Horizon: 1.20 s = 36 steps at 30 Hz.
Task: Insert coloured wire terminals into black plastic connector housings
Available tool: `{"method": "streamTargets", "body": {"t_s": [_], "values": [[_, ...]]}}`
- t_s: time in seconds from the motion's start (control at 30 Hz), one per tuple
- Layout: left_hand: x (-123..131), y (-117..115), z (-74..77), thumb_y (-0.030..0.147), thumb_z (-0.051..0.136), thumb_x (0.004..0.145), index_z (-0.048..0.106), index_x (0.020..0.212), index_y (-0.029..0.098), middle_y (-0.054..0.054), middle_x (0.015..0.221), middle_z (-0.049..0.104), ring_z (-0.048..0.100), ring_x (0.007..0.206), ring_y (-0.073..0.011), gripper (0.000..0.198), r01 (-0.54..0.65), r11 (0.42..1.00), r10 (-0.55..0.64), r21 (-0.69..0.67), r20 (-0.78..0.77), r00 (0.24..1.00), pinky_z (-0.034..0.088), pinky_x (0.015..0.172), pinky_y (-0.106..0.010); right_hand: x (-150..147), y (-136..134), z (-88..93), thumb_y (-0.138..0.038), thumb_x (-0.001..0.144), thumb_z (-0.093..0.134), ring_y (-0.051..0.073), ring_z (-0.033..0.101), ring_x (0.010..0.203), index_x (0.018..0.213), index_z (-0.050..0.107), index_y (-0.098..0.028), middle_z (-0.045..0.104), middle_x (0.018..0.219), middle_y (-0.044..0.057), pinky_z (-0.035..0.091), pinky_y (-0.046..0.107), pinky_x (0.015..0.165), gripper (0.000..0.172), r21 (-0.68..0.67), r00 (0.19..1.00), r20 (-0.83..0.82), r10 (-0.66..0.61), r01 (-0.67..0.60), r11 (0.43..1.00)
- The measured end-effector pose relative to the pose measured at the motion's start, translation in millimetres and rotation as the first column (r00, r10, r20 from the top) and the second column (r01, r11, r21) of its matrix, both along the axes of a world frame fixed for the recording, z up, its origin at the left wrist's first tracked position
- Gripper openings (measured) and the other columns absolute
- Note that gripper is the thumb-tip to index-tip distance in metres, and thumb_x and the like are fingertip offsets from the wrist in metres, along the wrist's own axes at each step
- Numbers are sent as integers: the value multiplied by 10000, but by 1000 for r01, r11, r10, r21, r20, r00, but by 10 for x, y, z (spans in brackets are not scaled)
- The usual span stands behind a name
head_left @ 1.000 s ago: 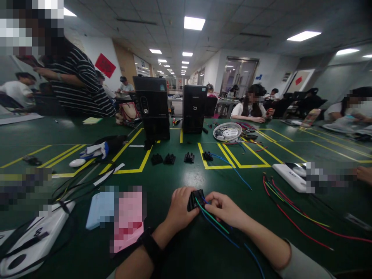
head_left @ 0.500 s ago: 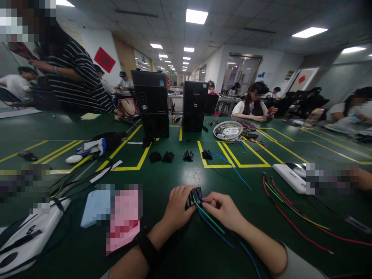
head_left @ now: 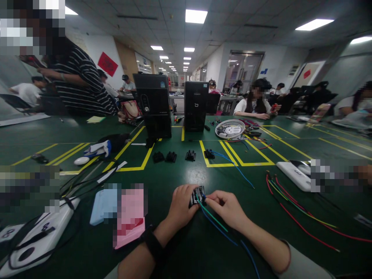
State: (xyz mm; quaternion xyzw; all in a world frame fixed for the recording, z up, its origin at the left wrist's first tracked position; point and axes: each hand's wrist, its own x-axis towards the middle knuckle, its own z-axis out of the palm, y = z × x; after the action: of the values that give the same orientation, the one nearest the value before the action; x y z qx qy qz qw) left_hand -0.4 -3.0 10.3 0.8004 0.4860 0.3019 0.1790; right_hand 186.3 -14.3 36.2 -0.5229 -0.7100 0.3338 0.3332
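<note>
My left hand is closed round a small black terminal block, holding it just above or on the table in front of me. A green wire and a blue wire run from the block toward the lower right. At the block's right side, my right hand has thumb and forefinger pinched on a blue wire end, most of which the fingers hide. Another blue length trails below my right forearm. Whether the wire ends sit fully inside the block cannot be seen.
Several similar black blocks stand in a row beyond my hands, one with a blue wire. Red and yellow-green wires lie right. Left are a pink packet, a blue packet and cables. Two black computer towers stand behind.
The view has turned slightly left, so the table's things appear shifted right. Both hands keep nearly the same hold on the block and wire.
</note>
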Motion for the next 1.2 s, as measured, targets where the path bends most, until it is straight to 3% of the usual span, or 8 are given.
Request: {"method": "streamTargets", "body": {"t_s": [0.2, 0.4, 0.57, 0.67, 0.87, 1.07, 1.2], "values": [[-12, 19, -9, 289, 592, 763, 489, 1167, 236, -55, 1152, 557, 467, 1080, -245, 420, -11, 1000, 11, -14, 13, 1000, 319, 958, -402, 71, 74, -25, -331, 817, 560, 108, 485, 526, 811, 714, -164, 573, 573, -4, 332, 214, 519, 228, 59, 981, 152, 123, -133, 989], [-4, 15, 2, 270, 602, 744, 491, 1158, 243, -51, 1154, 563, 468, 1089, -249, 430, -28, 999, 28, -20, 11, 1000, 317, 961, -412, 136, 126, 27, -331, 821, 542, 116, 488, 525, 803, 710, -177, 577, 575, -5, 331, 219, 508, 229, 63, 980, 201, 8, -21, 998], [9, 11, 7, 260, 603, 734, 489, 1152, 238, -52, 1144, 562, 475, 1068, -248, 433, -26, 1000, 26, -9, 2, 1000, 331, 943, -402, 63, 78, 37, -367, 810, 553, 104, 426, 504, 786, 701, -150, 521, 545, -15, 315, 211, 483, 265, 43, 998, 55, -22, 19, 999], [7, 11, 9, 276, 593, 751, 490, 1148, 231, -56, 1131, 562, 478, 1053, -246, 413, -24, 1000, 24, -5, 3, 1000, 334, 934, -397, 22, 53, 22, -386, 806, 562, 99, 406, 501, 794, 708, -138, 508, 539, -16, 313, 208, 477, 288, 24, 1000, 10, 27, -27, 999], [-3, 15, 9, 269, 602, 749, 490, 1143, 234, -48, 1129, 562, 476, 1057, -237, 412, -31, 999, 31, -13, 7, 999, 332, 934, -386, 97, 109, -26, -350, 813, 568, 95, 423, 512, 825, 720, -155, 508, 544, -25, 317, 204, 502, 248, 35, 981, 113, 160, -165, 986], [1, 19, 11, 269, 616, 746, 495, 1142, 238, -48, 1134, 571, 482, 1057, -240, 416, -39, 999, 39, -22, 5, 999, 337, 929, -394, 167, 162, -12, -343, 819, 550, 101, 451, 512, 787, 710, -167, 537, 547, -19, 312, 202, 490, 240, 23, 976, 199, 85, -91, 996], [2, 19, 18, 262, 615, 740, 493, 1141, 233, -52, 1132, 574, 487, 1053, -243, 421, -38, 999, 38, -12, 8, 999, 346, 922, -397, 124, 124, 20, -351, 818, 548, 99, 423, 510, 742, 693, -159, 477, 528, -31, 309, 209, 496, 253, 70, 986, 164, 12, -24, 997]]}}
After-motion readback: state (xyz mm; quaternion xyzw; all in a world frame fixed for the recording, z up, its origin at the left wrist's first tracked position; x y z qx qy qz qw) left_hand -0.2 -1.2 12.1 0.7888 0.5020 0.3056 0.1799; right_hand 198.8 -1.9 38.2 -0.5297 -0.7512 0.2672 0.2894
